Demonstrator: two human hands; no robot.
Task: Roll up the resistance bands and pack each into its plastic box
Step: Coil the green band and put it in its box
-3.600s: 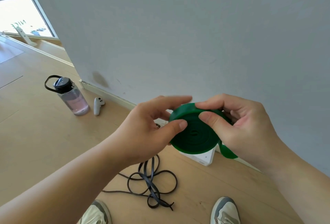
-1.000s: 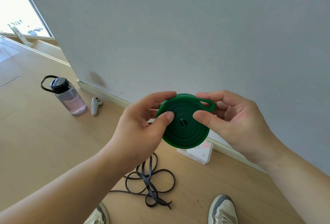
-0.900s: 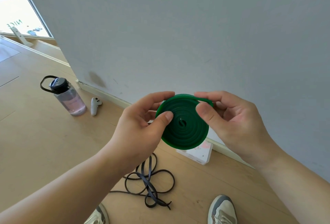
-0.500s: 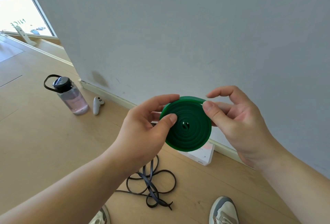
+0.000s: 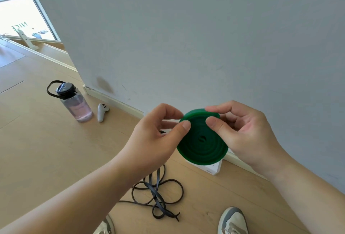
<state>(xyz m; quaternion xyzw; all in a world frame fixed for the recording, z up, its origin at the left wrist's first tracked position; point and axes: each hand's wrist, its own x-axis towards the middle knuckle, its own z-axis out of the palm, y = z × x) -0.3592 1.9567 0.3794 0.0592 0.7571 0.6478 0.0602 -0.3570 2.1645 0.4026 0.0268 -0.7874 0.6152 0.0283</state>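
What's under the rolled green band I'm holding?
A white box sits on the floor below the green band. Only its near corner shows; the roll covers the rest, so whether it is open cannot be seen.

Both bare arms reach in from the bottom corners and meet at centre frame. The left hand [image 5: 155,140] pinches the left edge of the green band roll [image 5: 202,148], thumb in front and fingers curled behind. The right hand [image 5: 246,136] presses its thumb on the face, with its forefinger hooked over the top rim.
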